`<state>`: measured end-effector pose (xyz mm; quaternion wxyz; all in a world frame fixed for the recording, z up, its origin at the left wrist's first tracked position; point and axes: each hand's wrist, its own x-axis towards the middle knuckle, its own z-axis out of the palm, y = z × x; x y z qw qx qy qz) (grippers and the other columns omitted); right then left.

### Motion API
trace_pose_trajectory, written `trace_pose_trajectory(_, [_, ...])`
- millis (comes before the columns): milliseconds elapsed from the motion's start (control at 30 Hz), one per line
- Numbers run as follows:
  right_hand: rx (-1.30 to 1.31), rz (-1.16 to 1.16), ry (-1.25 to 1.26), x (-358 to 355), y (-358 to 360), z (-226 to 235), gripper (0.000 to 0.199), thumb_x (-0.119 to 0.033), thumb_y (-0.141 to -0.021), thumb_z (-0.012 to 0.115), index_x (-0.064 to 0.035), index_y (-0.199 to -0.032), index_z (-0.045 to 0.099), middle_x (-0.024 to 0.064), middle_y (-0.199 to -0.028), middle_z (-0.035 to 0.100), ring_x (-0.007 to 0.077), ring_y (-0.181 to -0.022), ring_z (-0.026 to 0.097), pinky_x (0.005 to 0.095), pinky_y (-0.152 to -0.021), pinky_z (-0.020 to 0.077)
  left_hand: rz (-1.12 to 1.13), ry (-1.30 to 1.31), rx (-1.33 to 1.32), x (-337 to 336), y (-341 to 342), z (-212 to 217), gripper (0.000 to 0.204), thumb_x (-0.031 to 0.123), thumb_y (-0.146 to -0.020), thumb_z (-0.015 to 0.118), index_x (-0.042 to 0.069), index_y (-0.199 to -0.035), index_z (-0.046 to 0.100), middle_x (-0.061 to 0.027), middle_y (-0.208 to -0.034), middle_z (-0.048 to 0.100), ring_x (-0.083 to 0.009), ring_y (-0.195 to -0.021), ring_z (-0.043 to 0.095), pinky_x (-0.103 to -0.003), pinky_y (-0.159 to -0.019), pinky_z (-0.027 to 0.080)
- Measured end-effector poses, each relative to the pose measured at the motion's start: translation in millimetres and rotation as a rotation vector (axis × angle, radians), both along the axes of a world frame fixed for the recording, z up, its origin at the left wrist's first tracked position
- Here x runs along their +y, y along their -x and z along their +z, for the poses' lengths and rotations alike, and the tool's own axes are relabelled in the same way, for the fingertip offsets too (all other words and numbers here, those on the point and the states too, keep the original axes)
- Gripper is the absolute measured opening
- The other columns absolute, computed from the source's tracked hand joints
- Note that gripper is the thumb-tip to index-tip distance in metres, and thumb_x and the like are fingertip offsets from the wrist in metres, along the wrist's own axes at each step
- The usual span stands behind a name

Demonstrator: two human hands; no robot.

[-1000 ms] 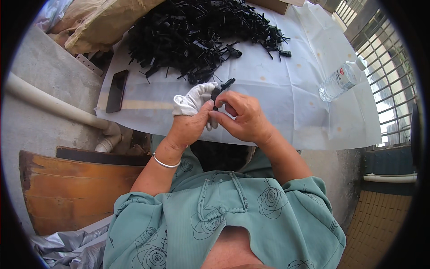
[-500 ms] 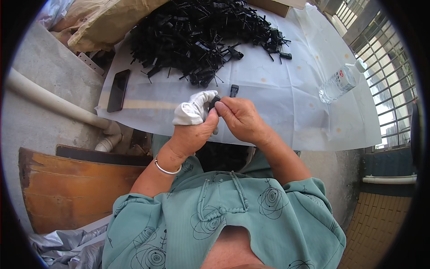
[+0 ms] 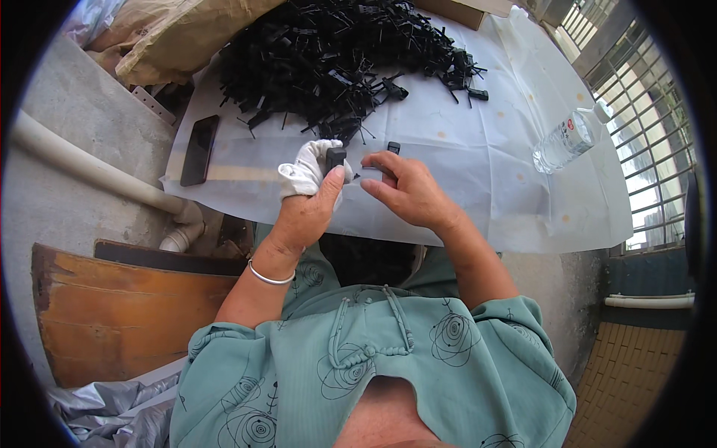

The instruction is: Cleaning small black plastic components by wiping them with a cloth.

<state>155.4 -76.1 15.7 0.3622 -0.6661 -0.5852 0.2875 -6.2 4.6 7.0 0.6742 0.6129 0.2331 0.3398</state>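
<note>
My left hand (image 3: 308,210) wears a white glove (image 3: 300,175) over its fingers; its thumb is bare. Pinched between thumb and gloved fingers is a small black plastic part (image 3: 336,157), held over the table's front edge. Just right of it, my right hand (image 3: 413,193) is bare, with thumb and forefinger apart. A tiny dark bit (image 3: 356,176) shows between the two hands; whether it touches anything I cannot tell. Another black plastic part (image 3: 393,148) lies on the table beyond my right fingers. Farther off is a large heap of black plastic parts (image 3: 314,63) with thin stems sticking out.
White sheeting (image 3: 515,194) covers the table. A dark phone (image 3: 199,151) lies at the left, and a clear water bottle (image 3: 565,142) at the right. Brown paper sacking (image 3: 187,41) and a cardboard box (image 3: 457,12) sit at the back. A pale pipe (image 3: 97,166) runs along the left.
My hands have drawn apart. The right fingers have let go of the black part and opened; my left hand has moved slightly left, keeping the part, which now shows more fully.
</note>
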Motion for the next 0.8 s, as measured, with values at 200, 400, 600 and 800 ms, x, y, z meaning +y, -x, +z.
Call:
trace_pose_trajectory(200, [0.097, 0.008, -0.445, -4.3, -1.9, -24.0, 0.011, -0.008, -0.08, 0.063, 0.0008, -0.086, 0.062, 0.0047, -0.063, 0.053, 0.0105, -0.055, 0.046, 0.024, -0.052, 0.0392, -0.045, -0.036, 0.086, -3.7, -2.9, 0.1, 0.031, 0.008, -0.091, 0.042, 0.005, -0.122, 0.04, -0.0011, -0.084, 0.052, -0.0038, -0.061, 0.041, -0.018, -0.053, 0.037])
trace_pose_trajectory(400, [0.332, -0.026, -0.192, -0.1, 9.1, -6.4, 0.01, -0.008, -0.081, 0.063, 0.0009, -0.081, 0.059, 0.0038, -0.064, 0.053, 0.0085, -0.055, 0.045, 0.0229, -0.051, 0.0379, -0.212, -0.012, 0.066, -12.9, -3.1, 4.0, 0.032, 0.004, -0.087, 0.041, 0.004, -0.119, 0.042, 0.0009, -0.081, 0.048, -0.0032, -0.061, 0.04, -0.019, -0.054, 0.036])
trace_pose_trajectory(600, [0.121, 0.096, -0.292, -2.6, 8.8, -15.1, 0.022, -0.016, -0.09, 0.05, 0.0012, -0.077, 0.053, 0.0061, -0.063, 0.051, 0.0115, -0.058, 0.044, 0.0271, -0.056, 0.04, -0.158, -0.006, 0.072, -10.1, -3.3, 2.1, 0.025, 0.003, -0.086, 0.042, 0.003, -0.11, 0.046, 0.0002, -0.081, 0.049, -0.0048, -0.063, 0.041, -0.02, -0.056, 0.037])
trace_pose_trajectory(800, [0.252, 0.105, -0.144, -2.6, 15.2, -23.6, 0.024, -0.017, -0.091, 0.047, 0.001, -0.076, 0.052, 0.0084, -0.063, 0.049, 0.0155, -0.058, 0.042, 0.0302, -0.057, 0.0401, -0.013, -0.616, 0.216, -15.2, -6.6, -9.9, 0.023, 0.004, -0.082, 0.046, 0.0, -0.105, 0.048, -0.0114, -0.083, 0.055, -0.0248, -0.071, 0.054, -0.033, -0.064, 0.045])
